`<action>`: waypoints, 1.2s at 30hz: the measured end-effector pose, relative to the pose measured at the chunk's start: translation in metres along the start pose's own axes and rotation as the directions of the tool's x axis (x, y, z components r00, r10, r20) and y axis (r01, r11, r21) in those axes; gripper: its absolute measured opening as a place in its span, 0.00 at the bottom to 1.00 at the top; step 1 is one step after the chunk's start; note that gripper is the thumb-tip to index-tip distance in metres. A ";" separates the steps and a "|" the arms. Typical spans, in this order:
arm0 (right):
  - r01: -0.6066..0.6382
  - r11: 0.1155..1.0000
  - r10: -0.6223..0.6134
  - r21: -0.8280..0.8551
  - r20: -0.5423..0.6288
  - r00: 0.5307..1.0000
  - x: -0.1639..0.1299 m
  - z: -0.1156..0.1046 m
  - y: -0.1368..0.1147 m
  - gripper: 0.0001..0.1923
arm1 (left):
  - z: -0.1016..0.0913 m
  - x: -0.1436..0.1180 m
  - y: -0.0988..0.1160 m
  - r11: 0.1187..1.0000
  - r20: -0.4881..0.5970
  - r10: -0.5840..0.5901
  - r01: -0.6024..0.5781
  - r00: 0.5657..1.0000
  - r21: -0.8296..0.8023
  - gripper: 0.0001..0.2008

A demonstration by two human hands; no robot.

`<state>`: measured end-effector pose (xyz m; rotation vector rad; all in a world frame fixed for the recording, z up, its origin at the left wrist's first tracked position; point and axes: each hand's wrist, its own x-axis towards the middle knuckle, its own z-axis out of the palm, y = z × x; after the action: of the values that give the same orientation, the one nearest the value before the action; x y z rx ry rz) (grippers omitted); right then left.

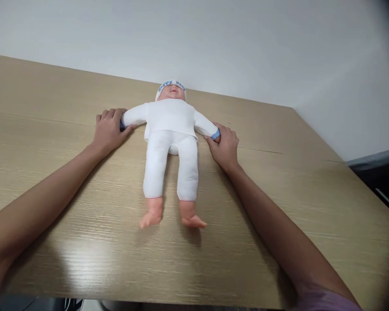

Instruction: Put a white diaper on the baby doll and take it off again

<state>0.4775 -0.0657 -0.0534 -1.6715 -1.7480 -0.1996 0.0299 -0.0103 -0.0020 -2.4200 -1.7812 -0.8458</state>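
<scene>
We have a baby doll (170, 142) lying on its back toward the far side of the table (278, 207), about midway across it, head pointing away from us and bare feet pointing near. Its arms are spread out to either side and its legs lie straight and slightly apart. It wears a white top, white trousers and a white cap (170, 85).

Our left hand (109, 129) reaches in from the near left with the forearm stretched long across the tabletop. Its fingers are curled closed over the end of the doll's arm on that side, covering the doll's hand, with a dark blue bit of cuff showing under the thumb. Our right hand (225, 147) comes in from the near right in the same way, and its thumb and fingers are pinched shut around the doll's other wrist at a light blue cuff (215, 135). Both wrists lie low, close to the surface.

The cap's band carries blue lettering that reads "Happy Baby", arched over the forehead.

The table is pale wood-grain laminate with a soft sheen near us and a faint seam running left to right under the doll. Beyond its far edge stands a plain white wall (214, 39). A dark strip of something shows at the far right, too blurred to make out.
</scene>
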 end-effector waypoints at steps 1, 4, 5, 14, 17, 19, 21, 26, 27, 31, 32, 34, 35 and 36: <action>-0.005 1.000 0.005 0.011 -0.001 1.000 0.002 0.002 0.002 0.32 | 0.000 0.000 0.000 1.000 0.002 -0.009 0.009 1.000 -0.003 0.33; -0.010 1.000 0.010 0.021 -0.007 1.000 0.004 0.008 0.006 0.36 | -0.001 0.000 0.000 0.999 0.001 -0.029 0.029 1.000 -0.018 0.32; -0.010 1.000 0.011 0.013 -0.009 1.000 0.002 0.008 0.006 0.38 | -0.001 -0.002 0.001 0.999 -0.003 -0.033 0.033 0.999 -0.024 0.32; -0.117 0.992 0.115 0.042 0.036 0.993 -0.072 -0.033 -0.069 0.48 | -0.021 -0.042 0.036 0.987 -0.134 -0.117 0.100 0.984 -0.128 0.33; -0.183 0.971 0.176 0.155 0.056 0.983 -0.124 -0.082 -0.127 0.44 | -0.060 -0.082 0.082 0.960 -0.165 -0.081 0.032 0.983 -0.277 0.24; -0.175 0.947 0.167 0.269 0.052 0.985 -0.178 -0.119 -0.161 0.39 | -0.090 -0.137 0.115 0.904 -0.180 -0.064 -0.020 0.982 -0.428 0.22; -0.154 0.934 0.156 0.323 0.021 0.988 -0.248 -0.148 -0.183 0.38 | -0.112 -0.215 0.141 0.822 -0.072 -0.111 0.051 0.991 -0.567 0.19; 0.133 0.866 -0.161 0.481 0.017 0.987 -0.409 -0.148 -0.180 0.42 | -0.095 -0.404 0.173 0.662 0.554 0.466 0.144 0.690 -0.736 0.13; 0.071 0.873 -0.123 0.482 0.078 0.989 -0.428 -0.140 -0.176 0.39 | -0.083 -0.426 0.175 0.697 0.590 0.405 0.181 0.699 -0.694 0.14; -0.450 0.807 0.346 0.384 0.310 0.886 -0.460 -0.108 -0.166 0.18 | -0.035 -0.465 0.173 0.691 0.648 -0.110 0.527 0.754 -0.496 0.21; -0.546 0.748 0.423 0.378 0.364 0.830 -0.461 -0.102 -0.166 0.18 | -0.025 -0.467 0.171 0.648 0.666 -0.179 0.596 0.724 -0.474 0.23; -0.671 0.638 0.486 0.378 0.478 0.731 -0.462 -0.090 -0.170 0.24 | -0.006 -0.466 0.170 0.524 0.733 -0.237 0.720 0.637 -0.456 0.30; -0.709 0.598 0.492 0.374 0.527 0.693 -0.461 -0.085 -0.173 0.28 | 0.002 -0.464 0.171 0.425 0.778 -0.241 0.783 0.581 -0.453 0.34; -0.736 0.567 0.490 0.369 0.568 0.662 -0.459 -0.080 -0.176 0.31 | 0.008 -0.461 0.173 0.314 0.821 -0.226 0.837 0.524 -0.448 0.37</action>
<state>0.3090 -0.5123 -0.1950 -1.8029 -1.1381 1.0025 0.0939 -0.4736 -0.1573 -2.7156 -3.3952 -1.2460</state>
